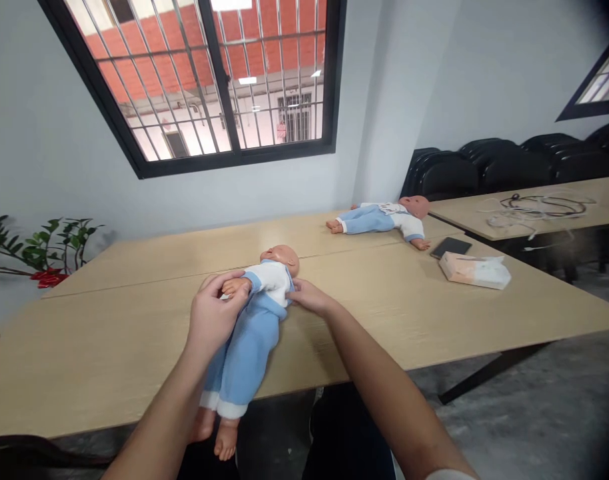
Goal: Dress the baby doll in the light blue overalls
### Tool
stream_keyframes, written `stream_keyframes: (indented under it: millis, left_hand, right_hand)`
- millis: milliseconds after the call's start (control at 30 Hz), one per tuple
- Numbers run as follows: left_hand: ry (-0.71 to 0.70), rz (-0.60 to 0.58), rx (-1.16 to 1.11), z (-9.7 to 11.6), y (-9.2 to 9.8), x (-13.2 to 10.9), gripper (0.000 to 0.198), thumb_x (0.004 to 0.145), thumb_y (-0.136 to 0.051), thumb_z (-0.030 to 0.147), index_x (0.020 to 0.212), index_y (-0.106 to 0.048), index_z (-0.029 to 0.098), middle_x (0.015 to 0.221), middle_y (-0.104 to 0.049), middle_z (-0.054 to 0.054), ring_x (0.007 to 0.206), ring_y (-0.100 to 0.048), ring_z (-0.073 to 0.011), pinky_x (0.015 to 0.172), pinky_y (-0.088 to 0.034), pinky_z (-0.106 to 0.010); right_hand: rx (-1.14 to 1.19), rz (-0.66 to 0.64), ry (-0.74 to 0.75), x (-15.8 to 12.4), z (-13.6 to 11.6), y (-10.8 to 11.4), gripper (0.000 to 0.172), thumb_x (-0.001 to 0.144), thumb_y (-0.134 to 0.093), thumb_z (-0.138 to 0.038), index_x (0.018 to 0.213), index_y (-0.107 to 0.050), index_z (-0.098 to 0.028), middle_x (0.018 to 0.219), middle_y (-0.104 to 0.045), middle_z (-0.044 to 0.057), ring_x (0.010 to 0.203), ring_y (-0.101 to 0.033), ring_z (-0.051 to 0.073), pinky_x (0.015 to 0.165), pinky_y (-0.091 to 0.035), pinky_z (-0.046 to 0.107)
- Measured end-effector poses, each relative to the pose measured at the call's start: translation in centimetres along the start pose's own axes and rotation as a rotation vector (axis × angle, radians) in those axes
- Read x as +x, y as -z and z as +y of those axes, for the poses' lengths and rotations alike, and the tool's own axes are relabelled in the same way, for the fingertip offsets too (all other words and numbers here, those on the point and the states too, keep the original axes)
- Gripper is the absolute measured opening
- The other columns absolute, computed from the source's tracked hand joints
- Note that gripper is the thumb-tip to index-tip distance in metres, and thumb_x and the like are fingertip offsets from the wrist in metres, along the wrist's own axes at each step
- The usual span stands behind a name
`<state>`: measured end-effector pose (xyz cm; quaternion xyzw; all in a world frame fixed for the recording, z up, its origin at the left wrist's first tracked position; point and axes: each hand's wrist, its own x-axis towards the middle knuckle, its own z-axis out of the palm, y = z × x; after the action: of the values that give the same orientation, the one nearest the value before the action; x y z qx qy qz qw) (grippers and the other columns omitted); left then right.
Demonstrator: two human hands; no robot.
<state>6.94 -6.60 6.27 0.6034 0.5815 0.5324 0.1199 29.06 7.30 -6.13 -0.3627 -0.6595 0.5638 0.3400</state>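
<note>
A baby doll (254, 320) in a white top and light blue trousers lies along the table's near edge, its bare feet hanging past the edge. My left hand (215, 307) is closed round the doll's hand and wrist. At the doll's back, my right hand (307, 295) pinches the blue-edged top near the waist; its fingertips are partly hidden behind the cloth. The doll's head (284, 257) is at the far end, turned to one side.
A second doll (374, 217) lies farther back on the table (149, 347). To the right are a tissue pack (474, 269) and a dark flat object (451, 247). Cables (539, 207) lie on another table, with black chairs (514, 163) behind. A plant (49, 247) stands left.
</note>
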Motion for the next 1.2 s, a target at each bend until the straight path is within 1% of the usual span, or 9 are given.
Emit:
stream_keyframes:
  millis: [133, 200, 367, 467, 567, 700, 767, 1033, 1200]
  left_hand:
    - [-0.084, 0.037, 0.065, 0.7, -0.2, -0.3, 0.027, 0.083, -0.07, 0.035, 0.106, -0.078, 0.022, 0.105, -0.072, -0.005, 0.098, -0.068, -0.0209, 0.093, -0.053, -0.033]
    - [-0.125, 0.03, 0.092, 0.9, -0.7, -0.6, 0.025, 0.084, -0.069, 0.031, 0.106, -0.078, 0.023, 0.103, -0.072, -0.004, 0.098, -0.068, -0.0205, 0.091, -0.053, -0.032]
    - [-0.175, -0.006, 0.131, 1.0, -2.6, -1.2, 0.025, 0.085, -0.067, 0.026, 0.108, -0.076, 0.024, 0.102, -0.069, -0.004, 0.095, -0.068, -0.0201, 0.089, -0.053, -0.033]
    - [-0.179, -0.029, 0.114, 0.9, -3.6, -1.2, 0.025, 0.086, -0.067, 0.027, 0.109, -0.076, 0.024, 0.102, -0.067, -0.004, 0.094, -0.068, -0.0198, 0.086, -0.054, -0.032]
    - [-0.168, -0.02, 0.099, 0.7, -4.1, -1.0, 0.026, 0.086, -0.067, 0.027, 0.11, -0.075, 0.023, 0.103, -0.068, -0.005, 0.093, -0.069, -0.0198, 0.086, -0.054, -0.033]
    - [-0.168, 0.0, 0.078, 0.5, -4.0, -0.5, 0.025, 0.087, -0.067, 0.027, 0.11, -0.075, 0.023, 0.106, -0.069, -0.005, 0.098, -0.069, -0.0205, 0.09, -0.054, -0.033]
    - [-0.172, -0.002, 0.075, 0.3, -3.8, -0.4, 0.025, 0.087, -0.068, 0.027, 0.11, -0.076, 0.024, 0.107, -0.069, -0.005, 0.1, -0.069, -0.0206, 0.092, -0.053, -0.034]
    - [-0.153, -0.047, 0.083, 0.1, -3.5, -0.6, 0.024, 0.085, -0.069, 0.026, 0.108, -0.076, 0.025, 0.103, -0.068, -0.003, 0.096, -0.069, -0.0195, 0.088, -0.054, -0.033]
    - [-0.179, -0.067, 0.083, -0.4, -4.6, -0.6, 0.023, 0.085, -0.069, 0.023, 0.108, -0.075, 0.024, 0.105, -0.068, -0.005, 0.102, -0.068, -0.0211, 0.094, -0.053, -0.035]
  right_hand:
    - [-0.447, 0.463, -0.192, 0.0, -0.4, -0.2, 0.026, 0.089, -0.064, -0.04, 0.097, -0.069, -0.016, 0.098, -0.076, 0.011, 0.091, -0.068, 0.024, 0.076, -0.048, 0.029]
    - [-0.564, 0.542, -0.27, 0.0, -0.5, -0.2, 0.029, 0.092, -0.06, -0.043, 0.099, -0.068, -0.017, 0.101, -0.075, 0.014, 0.095, -0.068, 0.028, 0.077, -0.047, 0.031]
    - [-0.386, 0.292, -0.089, 0.1, -0.9, 0.0, 0.033, 0.091, -0.061, -0.043, 0.11, -0.068, -0.018, 0.095, -0.075, 0.009, 0.088, -0.067, 0.023, 0.075, -0.048, 0.028]
    - [-0.148, 0.319, -0.082, -0.2, -1.4, 0.6, 0.04, 0.092, -0.057, -0.045, 0.121, -0.061, -0.018, 0.08, -0.07, 0.003, 0.07, -0.062, 0.018, 0.064, -0.046, 0.025]
    - [-0.177, 0.311, -0.035, -1.5, -2.2, 1.6, 0.035, 0.091, -0.059, -0.049, 0.106, -0.063, -0.018, 0.079, -0.065, 0.001, 0.068, -0.056, 0.014, 0.061, -0.043, 0.023]
    - [-0.215, -0.226, -0.061, -4.0, -3.3, 1.9, 0.041, 0.088, -0.067, -0.058, 0.097, -0.067, -0.018, 0.076, -0.061, -0.002, 0.064, -0.05, 0.012, 0.062, -0.042, 0.024]
    - [-0.23, -0.335, -0.04, -4.5, -3.3, 1.6, 0.038, 0.083, -0.074, -0.054, 0.094, -0.068, -0.018, 0.078, -0.063, -0.001, 0.068, -0.052, 0.013, 0.067, -0.044, 0.025]
    - [-0.522, 0.152, 0.15, -2.9, -1.4, 3.1, 0.023, 0.092, -0.059, -0.036, 0.09, -0.072, -0.017, 0.084, -0.068, 0.004, 0.077, -0.057, 0.018, 0.075, -0.043, 0.03]
    - [-0.608, 0.364, 0.241, -2.1, -0.7, 1.1, 0.021, 0.095, -0.048, -0.024, 0.093, -0.068, -0.017, 0.1, -0.069, 0.009, 0.097, -0.06, 0.021, 0.091, -0.045, 0.034]
